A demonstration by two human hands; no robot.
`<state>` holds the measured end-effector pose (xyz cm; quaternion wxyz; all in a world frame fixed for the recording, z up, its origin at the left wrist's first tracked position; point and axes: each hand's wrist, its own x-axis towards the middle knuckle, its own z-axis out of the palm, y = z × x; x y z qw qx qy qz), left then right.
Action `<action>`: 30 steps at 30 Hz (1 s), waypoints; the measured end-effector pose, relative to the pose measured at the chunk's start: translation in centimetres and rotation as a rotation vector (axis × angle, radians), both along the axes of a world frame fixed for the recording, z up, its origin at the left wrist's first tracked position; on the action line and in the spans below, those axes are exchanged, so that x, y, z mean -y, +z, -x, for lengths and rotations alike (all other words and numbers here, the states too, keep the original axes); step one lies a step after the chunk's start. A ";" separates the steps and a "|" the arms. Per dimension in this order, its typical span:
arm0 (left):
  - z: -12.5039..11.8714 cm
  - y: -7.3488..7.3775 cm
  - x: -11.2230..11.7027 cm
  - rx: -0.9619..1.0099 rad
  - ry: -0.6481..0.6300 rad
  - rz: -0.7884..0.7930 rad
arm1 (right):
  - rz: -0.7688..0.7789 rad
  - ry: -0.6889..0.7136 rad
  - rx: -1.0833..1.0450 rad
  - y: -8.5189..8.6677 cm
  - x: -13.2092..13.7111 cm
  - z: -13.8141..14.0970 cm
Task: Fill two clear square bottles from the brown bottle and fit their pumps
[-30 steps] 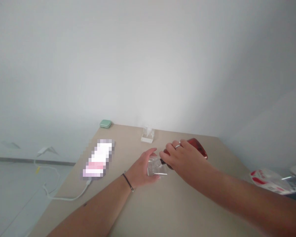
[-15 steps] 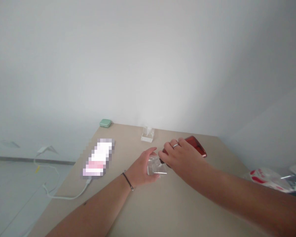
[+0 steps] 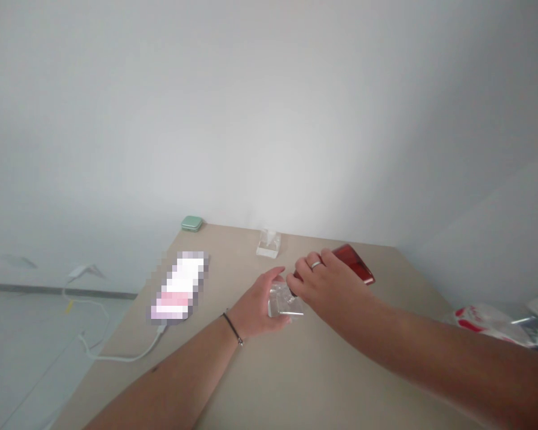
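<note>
My left hand [image 3: 255, 306] is wrapped around a small clear container [image 3: 280, 300] with straight edges, resting low over the table. Above and to the right of it, my right hand [image 3: 323, 278] grips a glossy dark red bottle [image 3: 354, 264]. The bottle is tilted, its wide base pointing up and right, its narrower end down toward the container. Fingers cover the middle of the bottle. I cannot tell whether its end touches the container or whether anything flows out.
Near the wall stands another clear container [image 3: 268, 245]. A green case [image 3: 191, 223] lies at the table's [image 3: 341, 370] back left corner. A pixelated phone [image 3: 179, 286] on the left has a white cable [image 3: 130, 359] running off the edge. Plastic packaging [image 3: 488, 325] sits at the right.
My right hand and the red bottle have shifted very slightly left and up. My left hand and the clear container have stayed in place.
</note>
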<state>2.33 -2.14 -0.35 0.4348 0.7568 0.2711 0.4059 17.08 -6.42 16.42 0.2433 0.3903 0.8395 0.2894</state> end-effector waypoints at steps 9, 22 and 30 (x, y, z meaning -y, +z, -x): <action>-0.1 0.2 0.0 0.006 -0.005 -0.007 | -0.020 0.015 0.042 0.1 0.0 0.3; 0.0 -0.5 -0.2 0.038 -0.031 0.040 | 0.052 -0.043 -0.215 -1.0 -0.2 -2.7; 0.0 -0.1 0.0 0.002 -0.020 0.057 | 0.394 -0.370 -0.883 -0.8 -1.1 -7.0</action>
